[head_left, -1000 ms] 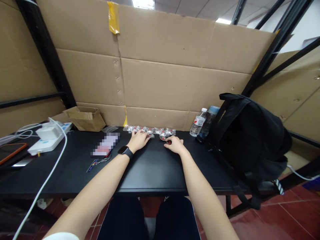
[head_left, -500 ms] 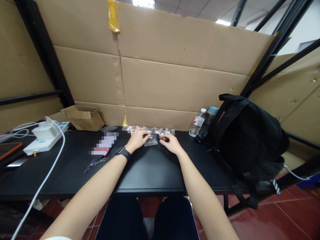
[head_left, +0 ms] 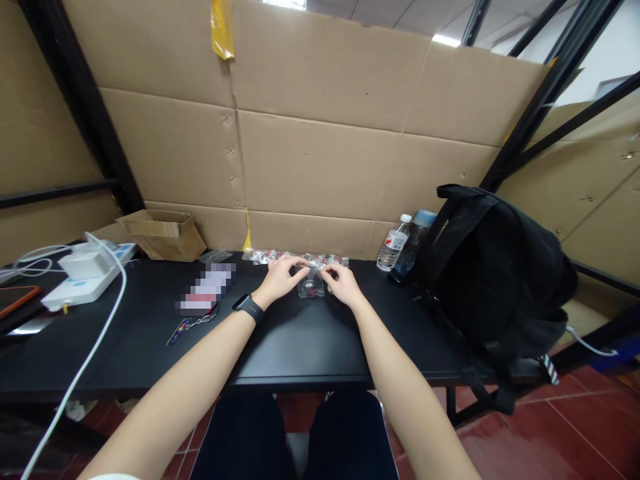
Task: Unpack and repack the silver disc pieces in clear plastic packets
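Between my hands a small clear plastic bag point(head_left: 311, 289), with something red showing in it, hangs at or just above the black tabletop. My left hand point(head_left: 284, 277), with a dark watch point(head_left: 249, 307) on its wrist, pinches the bag's upper left part between thumb and fingers. The fingers of my right hand point(head_left: 343, 283) are closed at the bag's upper right edge; their tips are small and partly hidden. Right behind my hands lies a row of small clear packets point(head_left: 260, 256) with silvery and red contents, partly covered by my left hand.
A black backpack point(head_left: 495, 293), a water bottle point(head_left: 393, 248) and a darker bottle point(head_left: 414, 245) stand at the right. Leftward are a blurred-out flat item point(head_left: 207, 288), a keychain point(head_left: 179, 330), an open cardboard box point(head_left: 165, 237) and a white power strip point(head_left: 83, 287). Cardboard walls the back.
The plastic bag has shifted slightly right and now shows more fully between my hands. My left hand has moved a little right, toward my right hand. The view has tilted slightly.
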The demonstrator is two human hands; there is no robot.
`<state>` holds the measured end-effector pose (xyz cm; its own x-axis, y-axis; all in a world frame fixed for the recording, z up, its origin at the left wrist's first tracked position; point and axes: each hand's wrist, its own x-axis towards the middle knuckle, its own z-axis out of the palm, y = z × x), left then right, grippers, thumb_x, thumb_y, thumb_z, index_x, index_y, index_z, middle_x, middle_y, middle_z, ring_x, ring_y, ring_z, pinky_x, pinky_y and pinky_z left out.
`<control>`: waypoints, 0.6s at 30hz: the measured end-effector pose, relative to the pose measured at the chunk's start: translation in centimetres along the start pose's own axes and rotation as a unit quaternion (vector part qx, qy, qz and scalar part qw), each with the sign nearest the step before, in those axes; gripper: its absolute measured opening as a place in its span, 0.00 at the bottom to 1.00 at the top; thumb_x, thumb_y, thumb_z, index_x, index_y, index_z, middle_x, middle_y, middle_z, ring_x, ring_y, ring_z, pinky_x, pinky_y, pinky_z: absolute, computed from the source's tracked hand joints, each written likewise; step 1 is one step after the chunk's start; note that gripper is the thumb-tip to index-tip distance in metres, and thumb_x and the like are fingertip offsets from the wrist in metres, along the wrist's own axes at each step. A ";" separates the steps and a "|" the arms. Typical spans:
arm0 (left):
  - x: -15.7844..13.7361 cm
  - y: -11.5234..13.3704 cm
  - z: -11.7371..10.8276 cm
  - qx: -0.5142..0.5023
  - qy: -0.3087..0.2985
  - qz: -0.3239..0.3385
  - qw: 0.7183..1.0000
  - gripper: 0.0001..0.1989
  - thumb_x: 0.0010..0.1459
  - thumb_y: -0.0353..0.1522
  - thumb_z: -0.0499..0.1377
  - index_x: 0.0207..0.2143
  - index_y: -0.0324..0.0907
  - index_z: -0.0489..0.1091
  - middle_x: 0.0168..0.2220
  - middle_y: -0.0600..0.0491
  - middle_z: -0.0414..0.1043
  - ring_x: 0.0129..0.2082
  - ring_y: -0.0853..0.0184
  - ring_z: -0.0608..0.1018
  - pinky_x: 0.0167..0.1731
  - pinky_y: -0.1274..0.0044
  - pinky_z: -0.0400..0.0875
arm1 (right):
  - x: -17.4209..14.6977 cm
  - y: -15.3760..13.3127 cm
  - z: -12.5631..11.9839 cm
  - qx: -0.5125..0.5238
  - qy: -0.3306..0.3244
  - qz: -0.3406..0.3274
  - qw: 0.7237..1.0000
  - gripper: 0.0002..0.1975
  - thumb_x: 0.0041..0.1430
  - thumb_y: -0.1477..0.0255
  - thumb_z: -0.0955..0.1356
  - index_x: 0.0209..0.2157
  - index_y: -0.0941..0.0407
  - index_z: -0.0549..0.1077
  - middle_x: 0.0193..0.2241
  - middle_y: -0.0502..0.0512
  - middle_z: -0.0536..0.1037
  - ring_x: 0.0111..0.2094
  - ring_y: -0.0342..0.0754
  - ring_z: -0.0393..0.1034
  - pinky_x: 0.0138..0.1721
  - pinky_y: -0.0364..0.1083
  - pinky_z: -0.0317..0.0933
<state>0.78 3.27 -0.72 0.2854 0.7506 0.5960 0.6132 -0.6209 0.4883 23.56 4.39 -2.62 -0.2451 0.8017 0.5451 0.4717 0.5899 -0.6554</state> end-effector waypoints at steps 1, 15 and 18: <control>0.0 -0.1 0.1 -0.020 -0.002 -0.001 1.000 0.15 0.63 0.41 0.62 0.51 0.49 0.73 0.47 0.52 0.80 0.50 0.58 0.78 0.56 0.65 0.63 | 0.0 0.0 0.0 0.006 0.004 0.008 1.000 0.10 0.63 0.64 0.67 0.33 0.54 0.76 0.31 0.53 0.79 0.31 0.48 0.72 0.37 0.45 0.64; -0.1 -1.3 1.1 -0.154 -0.003 -0.033 0.988 0.32 0.56 0.35 0.67 0.61 0.47 0.61 0.38 0.55 0.81 0.49 0.60 0.81 0.60 0.66 0.63 | 0.5 -0.2 0.2 0.119 0.062 0.035 0.990 0.12 0.63 0.59 0.65 0.34 0.54 0.69 0.32 0.53 0.78 0.34 0.49 0.73 0.38 0.46 0.66; 0.0 -1.2 1.5 -0.165 0.001 -0.038 0.986 0.27 0.58 0.35 0.65 0.59 0.47 0.64 0.38 0.54 0.81 0.46 0.60 0.81 0.58 0.66 0.66 | 0.5 -0.2 0.2 0.172 0.067 0.049 0.982 0.11 0.63 0.59 0.67 0.35 0.53 0.68 0.32 0.53 0.78 0.34 0.49 0.74 0.37 0.46 0.67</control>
<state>1.12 4.36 -2.31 0.2459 0.7969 0.5517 0.3594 -0.6036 0.7117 23.19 4.71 -2.29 -0.0877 0.8497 0.5199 0.1677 0.5270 -0.8331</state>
